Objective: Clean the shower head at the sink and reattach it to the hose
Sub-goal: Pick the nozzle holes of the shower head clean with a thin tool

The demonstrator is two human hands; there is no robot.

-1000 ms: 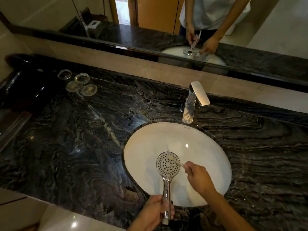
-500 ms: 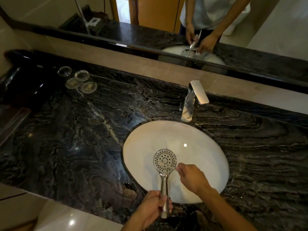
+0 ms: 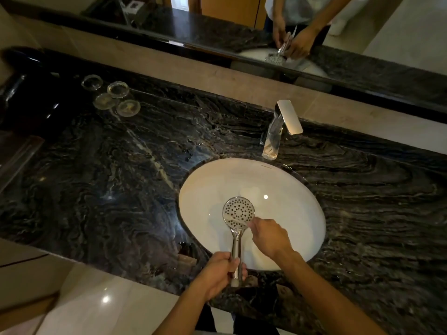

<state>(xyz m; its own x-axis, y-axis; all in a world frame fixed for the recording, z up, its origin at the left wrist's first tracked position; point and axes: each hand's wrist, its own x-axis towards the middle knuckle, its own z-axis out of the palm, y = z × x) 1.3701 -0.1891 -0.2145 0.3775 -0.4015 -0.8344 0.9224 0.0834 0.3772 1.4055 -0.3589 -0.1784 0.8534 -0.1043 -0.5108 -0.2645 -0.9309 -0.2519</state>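
Note:
A chrome shower head [image 3: 238,211] with a round perforated face points up over the white oval sink [image 3: 290,189]. My left hand [image 3: 219,270] grips the lower end of its handle at the sink's front rim. My right hand [image 3: 268,235] holds a thin pale brush [image 3: 238,222], mostly hidden by the fingers, whose tip lies across the lower part of the spray face. No hose is in view.
A chrome faucet [image 3: 278,131] stands behind the sink on the dark marble counter [image 3: 108,189]. Several small glass dishes [image 3: 113,97] sit at the back left beside a dark glossy object [image 3: 24,93]. A mirror [image 3: 266,25] runs along the back wall.
My right hand has drawn the brush from the upper part of the spray face down to its lower edge. The shower head stays over the sink in my left hand.

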